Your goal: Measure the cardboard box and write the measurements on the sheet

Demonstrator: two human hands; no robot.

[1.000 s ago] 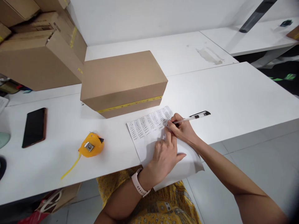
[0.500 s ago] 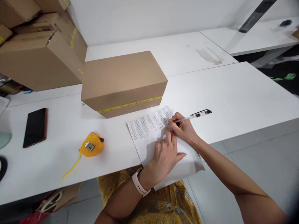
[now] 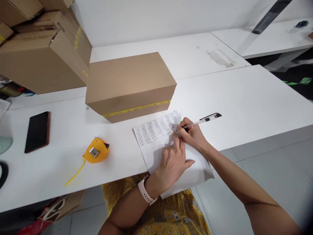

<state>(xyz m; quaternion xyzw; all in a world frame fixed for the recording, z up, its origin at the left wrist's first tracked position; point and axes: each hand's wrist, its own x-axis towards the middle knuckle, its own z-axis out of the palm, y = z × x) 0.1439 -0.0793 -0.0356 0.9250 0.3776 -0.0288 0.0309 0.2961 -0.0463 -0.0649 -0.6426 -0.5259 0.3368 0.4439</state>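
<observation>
A white sheet of paper with columns of small handwritten figures lies at the near edge of the white table, partly overhanging it. My right hand is closed on a clear pen with a black clip, its tip on the right end of the written rows. My left hand, with a pale watch on the wrist, lies flat on the sheet, fingers stretched out beside the pen tip. A closed cardboard box with a yellow tape band stands just behind the paper.
A yellow tape measure with its tape pulled out lies left of the paper. A dark phone lies further left. Larger cardboard boxes are stacked at the back left. More white tables stand behind and to the right.
The pen and my right hand have shifted very slightly; my left hand stays flat on the paper. The view has tipped a little.
</observation>
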